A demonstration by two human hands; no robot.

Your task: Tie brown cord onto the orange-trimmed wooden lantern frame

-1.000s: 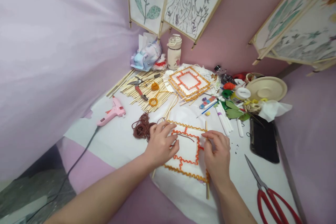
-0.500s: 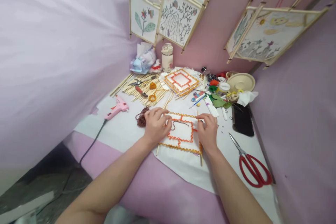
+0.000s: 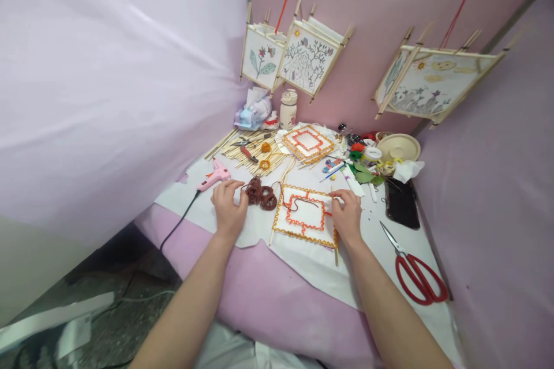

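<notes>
A square stick frame with a white sheet, wavy golden-yellow trim and an inner orange-red outline lies on the table. My right hand grips its upper right edge, thumb and fingertips together. To the left of the frame sits a looped bundle of brown yarn; a strand of it trails across the white sheet. My left hand is at the bundle's left side, with thumb and index finger apart and curved towards the loops.
A pink glue gun with a black cord lies at left. Behind are thin sticks, pliers, a similar frame and a bottle. Red-handled scissors and a phone lie at right. Picture lanterns hang above.
My left hand has left the frame's upper left area and moved left to the far side of the brown yarn. My right hand stays at the frame's right edge. The camera view has shifted.
</notes>
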